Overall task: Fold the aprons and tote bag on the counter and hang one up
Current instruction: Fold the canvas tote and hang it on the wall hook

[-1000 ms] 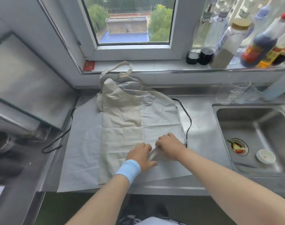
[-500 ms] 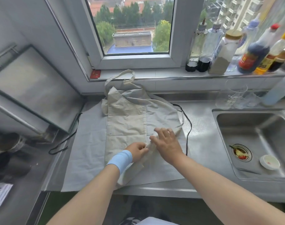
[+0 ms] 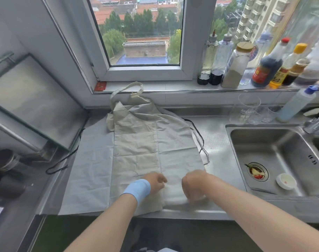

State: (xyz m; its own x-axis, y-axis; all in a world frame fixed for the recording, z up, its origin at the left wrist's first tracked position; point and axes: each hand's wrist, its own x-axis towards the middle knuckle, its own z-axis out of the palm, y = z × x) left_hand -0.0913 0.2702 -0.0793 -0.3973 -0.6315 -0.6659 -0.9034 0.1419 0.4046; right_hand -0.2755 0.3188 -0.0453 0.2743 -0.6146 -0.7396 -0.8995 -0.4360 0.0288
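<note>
- Head view: a beige cloth (image 3: 135, 142) lies flat on a grey apron (image 3: 176, 157). Both lie over a wider lower apron (image 3: 86, 170) on the bench (image 3: 216, 140), beside the sink (image 3: 275, 148).
- The right hand (image 3: 193, 186) is curled and grips the grey apron's near hem.
- The left hand (image 3: 155, 182) is curled at the beige cloth's near edge; whether it pinches, I cannot tell.
- The cloth looks thin, light and limp. I think it is best taken at the hem corners, so it does not sag.
</note>
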